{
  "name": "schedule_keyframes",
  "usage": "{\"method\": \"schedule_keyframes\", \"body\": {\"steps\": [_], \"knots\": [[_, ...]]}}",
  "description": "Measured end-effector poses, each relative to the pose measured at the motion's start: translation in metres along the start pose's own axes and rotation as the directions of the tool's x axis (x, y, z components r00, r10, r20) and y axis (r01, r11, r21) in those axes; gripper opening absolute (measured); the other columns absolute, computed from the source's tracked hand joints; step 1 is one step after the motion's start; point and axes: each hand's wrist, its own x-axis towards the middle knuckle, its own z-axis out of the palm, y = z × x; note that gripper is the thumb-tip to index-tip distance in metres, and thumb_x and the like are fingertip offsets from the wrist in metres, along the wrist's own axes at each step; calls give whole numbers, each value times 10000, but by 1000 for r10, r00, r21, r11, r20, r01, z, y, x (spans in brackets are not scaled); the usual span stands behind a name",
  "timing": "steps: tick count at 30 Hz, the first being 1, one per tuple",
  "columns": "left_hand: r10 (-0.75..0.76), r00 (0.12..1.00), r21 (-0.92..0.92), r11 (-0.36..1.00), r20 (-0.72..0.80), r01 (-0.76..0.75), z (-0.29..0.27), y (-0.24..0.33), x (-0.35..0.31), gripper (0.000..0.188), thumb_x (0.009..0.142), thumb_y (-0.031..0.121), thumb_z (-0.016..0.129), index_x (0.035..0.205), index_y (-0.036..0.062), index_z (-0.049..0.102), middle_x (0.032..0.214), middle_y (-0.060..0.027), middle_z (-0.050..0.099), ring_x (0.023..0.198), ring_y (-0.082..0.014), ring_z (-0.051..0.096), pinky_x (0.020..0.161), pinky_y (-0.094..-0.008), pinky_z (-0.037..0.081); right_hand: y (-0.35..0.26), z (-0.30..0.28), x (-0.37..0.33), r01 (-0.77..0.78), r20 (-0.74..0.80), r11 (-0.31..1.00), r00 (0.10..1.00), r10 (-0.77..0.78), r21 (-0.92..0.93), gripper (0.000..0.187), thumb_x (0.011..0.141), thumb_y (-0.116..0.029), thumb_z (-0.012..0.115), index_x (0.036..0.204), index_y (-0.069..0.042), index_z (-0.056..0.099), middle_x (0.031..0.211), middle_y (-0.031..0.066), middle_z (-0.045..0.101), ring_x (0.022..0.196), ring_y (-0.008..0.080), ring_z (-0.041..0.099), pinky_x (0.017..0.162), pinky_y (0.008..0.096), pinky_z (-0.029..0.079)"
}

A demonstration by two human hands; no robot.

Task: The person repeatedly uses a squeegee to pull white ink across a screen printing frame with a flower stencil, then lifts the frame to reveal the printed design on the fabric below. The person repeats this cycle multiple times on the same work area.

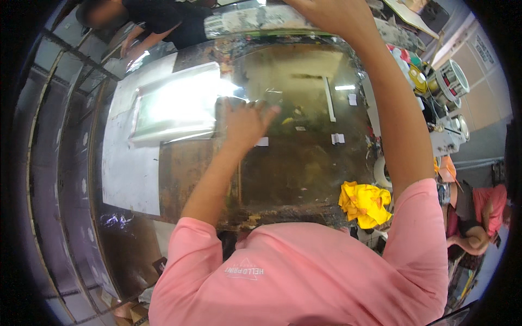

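Observation:
My left hand [246, 124] lies over the middle of the worktable, palm down with its fingers spread. Its fingertips are at the right side of a glossy stack of clear sheets [176, 106], which glares with reflected light. Under and right of the hand stretches a shiny, see-through glass-like surface [293, 168], with small white tabs [337, 139] and a narrow white strip [330, 99] on it. My right arm reaches far forward; the right hand [321, 12] is at the top edge, above a long paint-smeared frame [266, 20]. Its fingers are cut off, so any hold is hidden.
A crumpled yellow cloth [365, 204] lies at the table's near right corner, beside a roll of tape [382, 171]. Cans [448, 81] and bottles crowd the right side. White paper [128, 179] covers the left part. One person [163, 24] is at far left, another [476, 228] at right.

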Motion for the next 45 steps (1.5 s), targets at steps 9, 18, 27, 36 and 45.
{"method": "schedule_keyframes", "body": {"steps": [9,18,27,36,45], "knots": [[223,973,-151,961,-62,-230,83,108,6,1258,759,990,517,1629,84,450,1717,-245,320,1612,-430,243,1255,-736,-25,4,-3,0,-4,-1,1000,1000,4,26,613,935,-525,541,797,31,762,805,269,731,815,428,722,828,516,537],[268,943,-209,928,-199,-308,82,141,3,1202,776,950,547,1550,31,543,1645,-303,391,1537,-493,343,1218,-793,-5,1,-12,12,-39,76,999,996,40,-9,639,940,-526,543,773,52,756,797,282,726,864,426,731,877,533,531],[264,935,-217,924,-235,-315,84,146,7,1170,790,922,575,1525,11,558,1608,-298,436,1509,-482,385,1217,-801,18,10,-5,10,35,8,999,999,-35,-32,673,962,-564,536,859,56,777,904,282,753,944,422,727,925,530,529],[276,922,-199,921,-271,-334,87,144,3,1120,798,918,568,1453,12,634,1542,-270,532,1486,-467,434,1234,-779,33,13,4,11,-2,13,999,1000,2,-34,656,956,-553,533,836,48,766,877,271,751,913,418,726,880,523,519],[-269,963,-831,539,-15,138,-6,92,13,865,832,499,897,1490,23,597,1216,-120,722,1140,-237,695,1065,-453,516,15,-9,-17,-6,-74,997,997,0,-76,595,959,-521,569,781,19,746,821,240,738,818,422,713,842,520,505]]}}
